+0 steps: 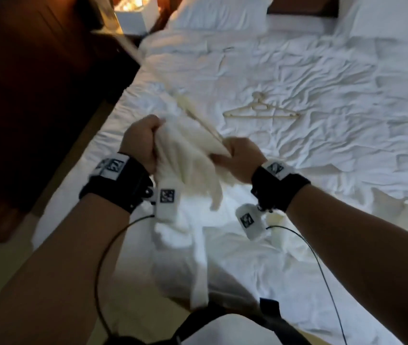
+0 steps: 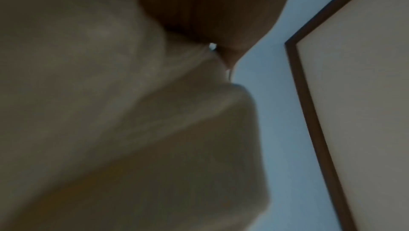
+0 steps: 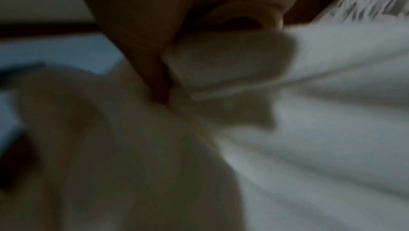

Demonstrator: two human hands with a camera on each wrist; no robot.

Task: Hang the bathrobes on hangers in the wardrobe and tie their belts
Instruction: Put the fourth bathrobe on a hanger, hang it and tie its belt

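Both hands gripped a bathrobe (image 1: 188, 150) above the bed (image 1: 322, 158): the left hand (image 1: 139, 140) bunched cloth, the right hand (image 1: 240, 155) clamped cloth and apparently a hanger's bar. Another hanger (image 1: 262, 112) lay on the bed. This looked like fitting the hanger; next, seat the shoulders.
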